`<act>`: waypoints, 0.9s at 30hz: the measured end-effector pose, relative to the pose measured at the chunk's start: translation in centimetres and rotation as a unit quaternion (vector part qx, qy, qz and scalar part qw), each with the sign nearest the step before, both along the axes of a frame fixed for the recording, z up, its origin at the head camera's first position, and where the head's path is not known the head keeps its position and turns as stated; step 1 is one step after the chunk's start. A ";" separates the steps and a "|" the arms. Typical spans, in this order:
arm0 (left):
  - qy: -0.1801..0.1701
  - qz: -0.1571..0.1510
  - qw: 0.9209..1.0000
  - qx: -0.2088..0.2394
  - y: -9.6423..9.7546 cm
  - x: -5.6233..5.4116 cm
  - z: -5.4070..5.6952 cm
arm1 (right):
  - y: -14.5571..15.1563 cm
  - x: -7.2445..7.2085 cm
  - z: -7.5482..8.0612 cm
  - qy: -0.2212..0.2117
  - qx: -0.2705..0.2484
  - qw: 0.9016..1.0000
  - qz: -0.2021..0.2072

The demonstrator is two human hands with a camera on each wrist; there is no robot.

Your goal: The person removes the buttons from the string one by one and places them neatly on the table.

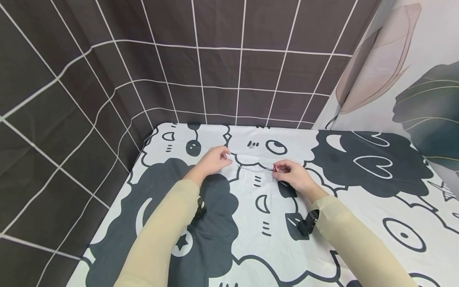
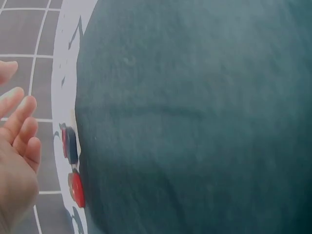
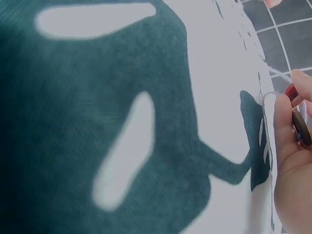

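My right hand [image 1: 292, 174] pinches a small red piece [image 3: 291, 93] between thumb and fingers. A dark round disc [image 3: 302, 127] lies against the same fingers in the right wrist view. From this hand a thin white cord [image 1: 255, 170] runs left, just above the patterned cloth. Near the cord's far end hovers my left hand [image 1: 213, 160], its fingers loosely bent and a gap between thumb and forefinger; nothing shows in it. In the left wrist view, a dark disc [image 2: 71, 145] and a red disc [image 2: 77, 188] rest on the cloth beyond the left hand.
A white cloth with black cartoon shapes [image 1: 247, 223] covers the table. Dark curtains with a white grid [image 1: 222, 67] hang behind and at the left. A pale leaf-print curtain [image 1: 430, 48] hangs at the right. Both wrists wear small black cameras [image 1: 309, 223].
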State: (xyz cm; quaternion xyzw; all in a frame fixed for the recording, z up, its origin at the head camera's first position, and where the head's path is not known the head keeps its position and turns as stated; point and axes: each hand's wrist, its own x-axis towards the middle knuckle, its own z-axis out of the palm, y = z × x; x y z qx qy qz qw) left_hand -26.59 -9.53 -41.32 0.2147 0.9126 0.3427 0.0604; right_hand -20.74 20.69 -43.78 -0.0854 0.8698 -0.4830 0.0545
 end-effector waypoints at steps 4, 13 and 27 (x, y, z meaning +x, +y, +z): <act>-0.017 0.003 1.000 -0.008 0.5 0.1 0.1 | 0.1 0.0 -0.2 -0.002 0.000 1.000 -0.003; -0.043 -0.001 0.999 -0.005 1.8 0.5 0.1 | 0.2 -0.1 -0.3 -0.002 -0.006 1.000 -0.002; -0.057 -0.038 0.998 0.000 4.4 0.7 0.2 | -0.3 0.1 0.2 -0.009 -0.001 1.000 0.000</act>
